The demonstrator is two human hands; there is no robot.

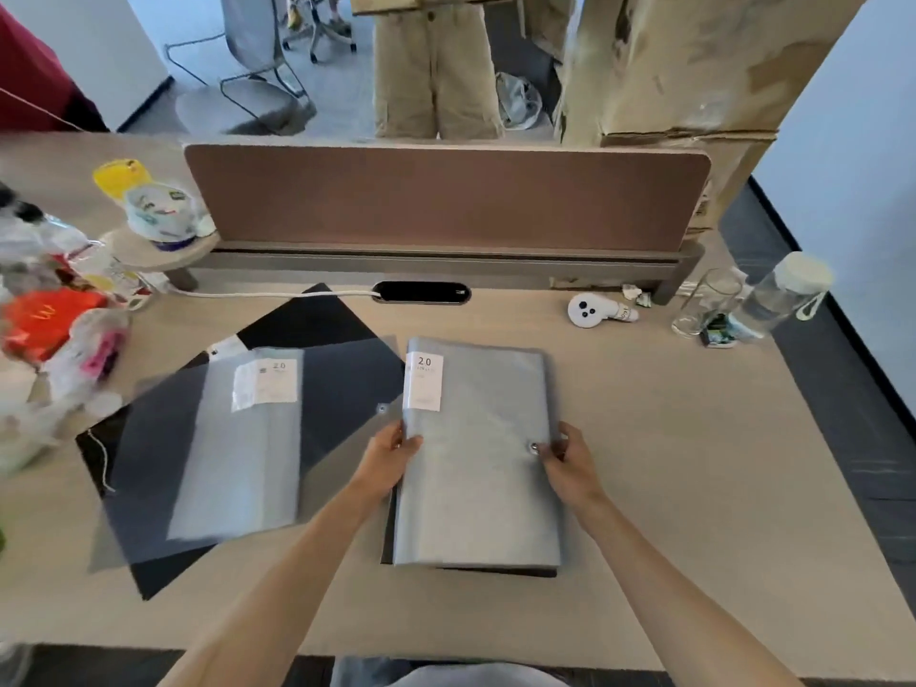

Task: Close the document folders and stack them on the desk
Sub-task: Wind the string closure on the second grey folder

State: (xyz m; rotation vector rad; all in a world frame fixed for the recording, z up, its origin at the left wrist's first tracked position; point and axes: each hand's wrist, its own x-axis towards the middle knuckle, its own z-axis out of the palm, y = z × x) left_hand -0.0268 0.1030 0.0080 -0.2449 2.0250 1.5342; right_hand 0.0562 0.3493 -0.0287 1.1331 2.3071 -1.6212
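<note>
In the head view, a closed grey document folder point(478, 453) lies flat at the centre of the frame on the pale wood desk point(694, 463), resting on a darker folder point(495, 571) whose edge shows along its bottom and lower left. The left hand point(391, 456) pinches the closed folder's left edge, thumb on top. The right hand point(565, 461) grips its right edge, fingertips point(547, 451) just beside the metal snap button point(534, 447). A white label point(423, 381) reading "20" sits at the folder's upper left corner.

To the left of centre, a second document folder point(233, 438) lies open, its translucent flaps spread across black sheets point(307, 314), just beside the closed one. In the upper right of the desk stand a drinking glass point(706, 302) and a clear bottle point(783, 295), with a small white device point(592, 309) near them. Cluttered bags and packets point(54, 339) fill the left edge.
</note>
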